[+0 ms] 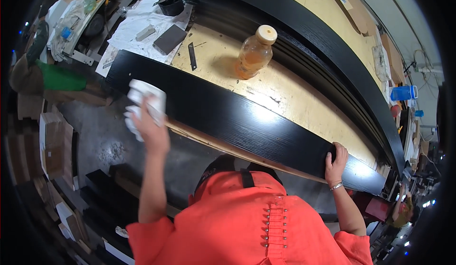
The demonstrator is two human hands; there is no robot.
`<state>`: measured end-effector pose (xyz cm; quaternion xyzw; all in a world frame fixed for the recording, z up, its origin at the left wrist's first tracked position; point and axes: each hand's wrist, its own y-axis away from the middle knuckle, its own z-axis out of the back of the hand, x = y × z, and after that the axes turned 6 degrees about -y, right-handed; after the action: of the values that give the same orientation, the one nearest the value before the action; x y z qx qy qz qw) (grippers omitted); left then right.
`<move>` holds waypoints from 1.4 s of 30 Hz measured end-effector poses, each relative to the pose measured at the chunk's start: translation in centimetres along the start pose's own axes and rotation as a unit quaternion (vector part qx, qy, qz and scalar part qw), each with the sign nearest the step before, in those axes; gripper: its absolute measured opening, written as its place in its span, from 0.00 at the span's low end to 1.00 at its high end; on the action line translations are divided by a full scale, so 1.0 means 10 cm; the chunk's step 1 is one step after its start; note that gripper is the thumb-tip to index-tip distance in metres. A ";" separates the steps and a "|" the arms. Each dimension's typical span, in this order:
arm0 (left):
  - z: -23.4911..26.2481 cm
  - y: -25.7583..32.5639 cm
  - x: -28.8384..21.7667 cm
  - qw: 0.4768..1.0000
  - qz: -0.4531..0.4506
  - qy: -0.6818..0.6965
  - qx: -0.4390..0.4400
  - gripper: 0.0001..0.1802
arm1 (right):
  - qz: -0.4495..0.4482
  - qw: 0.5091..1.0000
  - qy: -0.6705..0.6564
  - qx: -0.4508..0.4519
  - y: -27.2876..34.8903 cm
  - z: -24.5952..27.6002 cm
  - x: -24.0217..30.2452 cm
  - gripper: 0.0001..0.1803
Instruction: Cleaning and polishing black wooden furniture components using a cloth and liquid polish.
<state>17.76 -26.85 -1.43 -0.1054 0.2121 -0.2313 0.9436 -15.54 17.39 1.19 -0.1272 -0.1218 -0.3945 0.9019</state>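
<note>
A long black board (223,115) with a wood-grain surface lies slantwise in front of me, from the far left to the near right. At its left part, my left hand (151,120) grips a folded white cloth (147,96), which overlaps the board's near edge. My right hand (336,163) rests across the board close to its right end, thumb apart and fingertips at the far edge. Beyond the board stands a capped bottle (255,53) of amber liquid. Beside it on the wooden table (304,91) lies a narrow dark metal strip (192,56).
More long black boards (304,20) are stacked behind the bottle. A black pot (169,4), a dark block (169,39) and a light block (145,33) sit on white sheeting. Cardboard boxes (54,144) stand on the floor at left. A person in green (61,77) is at far left.
</note>
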 end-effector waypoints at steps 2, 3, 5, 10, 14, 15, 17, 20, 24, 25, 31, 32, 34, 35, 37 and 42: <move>0.15 0.49 -0.37 0.984 -0.147 0.097 0.036 0.27 | 0.004 1.000 -0.001 0.000 -0.01 0.01 0.01 0.22; 0.10 0.48 -0.23 0.982 -0.176 0.052 0.041 0.25 | 0.003 1.000 0.001 0.000 0.00 0.02 0.01 0.22; 0.07 0.15 0.22 0.985 -0.172 0.022 0.010 0.24 | 0.002 1.000 -0.008 0.000 0.01 0.02 0.00 0.22; -0.03 -0.31 0.51 0.991 -0.080 -0.101 -0.036 0.30 | -0.003 1.000 0.004 0.000 0.05 0.03 0.00 0.22; -0.10 0.88 -1.19 0.937 -0.275 0.172 0.129 0.23 | 0.010 1.000 0.010 -0.009 0.01 0.02 0.00 0.22; -0.15 1.17 -1.46 0.899 -0.304 0.262 0.177 0.24 | 0.015 1.000 0.005 -0.005 -0.02 0.01 0.02 0.22; -0.05 1.18 -1.64 0.865 -0.407 0.236 0.177 0.24 | 0.013 1.000 -0.001 -0.005 -0.03 0.02 0.02 0.22; 0.06 0.68 -1.07 0.911 -0.339 0.176 0.157 0.21 | 0.006 1.000 -0.006 -0.012 -0.01 -0.02 -0.06 0.22; 0.26 0.10 -0.36 0.966 -0.218 0.042 0.132 0.29 | 0.006 1.000 0.006 -0.025 0.01 0.04 -0.02 0.22; 0.22 0.16 -0.49 0.959 -0.241 0.040 0.143 0.30 | 0.008 0.999 0.006 -0.031 0.01 0.03 0.00 0.22; -0.08 0.70 -2.00 0.818 -0.476 0.100 0.308 0.40 | 0.002 0.998 -0.022 -0.057 -0.03 0.03 0.04 0.21; -0.13 0.82 -2.27 0.790 -0.501 0.112 0.334 0.40 | -0.002 0.997 -0.040 -0.060 -0.03 0.02 0.03 0.22; -0.26 1.05 -2.69 0.719 -0.584 0.122 0.357 0.41 | 0.001 0.991 -0.097 -0.097 0.01 -0.04 0.02 0.24; -0.30 1.19 -2.90 0.694 -0.609 0.140 0.357 0.39 | -0.003 0.985 -0.127 -0.118 0.03 -0.07 -0.02 0.24; -0.42 1.39 -3.22 0.649 -0.653 0.164 0.353 0.38 | -0.018 0.968 -0.195 -0.159 0.05 -0.07 -0.03 0.24; -0.60 1.63 -3.83 0.566 -0.726 0.141 0.364 0.33 | -0.055 0.915 -0.269 -0.296 0.19 0.05 -0.22 0.20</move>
<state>-9.27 5.15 1.87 0.1626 0.0925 -0.9079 0.3751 -15.63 20.36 0.73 -0.4826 -0.2441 -0.4123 0.7332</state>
